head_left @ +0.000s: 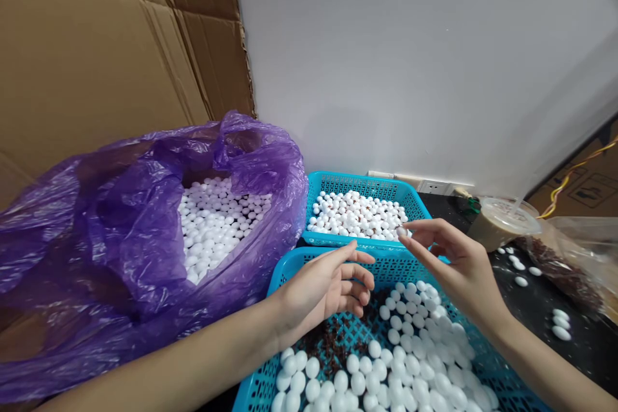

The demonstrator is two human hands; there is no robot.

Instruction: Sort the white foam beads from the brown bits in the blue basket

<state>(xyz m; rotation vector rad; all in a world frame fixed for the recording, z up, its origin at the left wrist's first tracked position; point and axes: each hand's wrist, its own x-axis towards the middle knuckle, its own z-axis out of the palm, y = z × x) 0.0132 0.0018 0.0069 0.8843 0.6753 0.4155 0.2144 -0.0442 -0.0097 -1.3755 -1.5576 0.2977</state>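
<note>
My right hand [458, 264] pinches a small white ball [402, 232] between thumb and index finger, over the near edge of the far blue basket [367, 243]. My left hand [328, 290] hovers above the near blue basket [282, 268], its fingers loosely curved and apart, with nothing seen in them. Many white egg-shaped balls [410, 367] fill the front and right of the near basket. Dark brown shreds [333, 344] lie on its bottom. Smaller-looking white balls [357, 214] with brown bits cover the floor of the far basket.
A purple plastic bag [140, 225] at left holds more white balls [215, 225]. Cardboard [96, 45] stands behind it. At right, a drink cup [505, 222], a clear bag of brown shreds [560, 270] and loose white balls [561, 325] sit on the black tabletop [535, 299].
</note>
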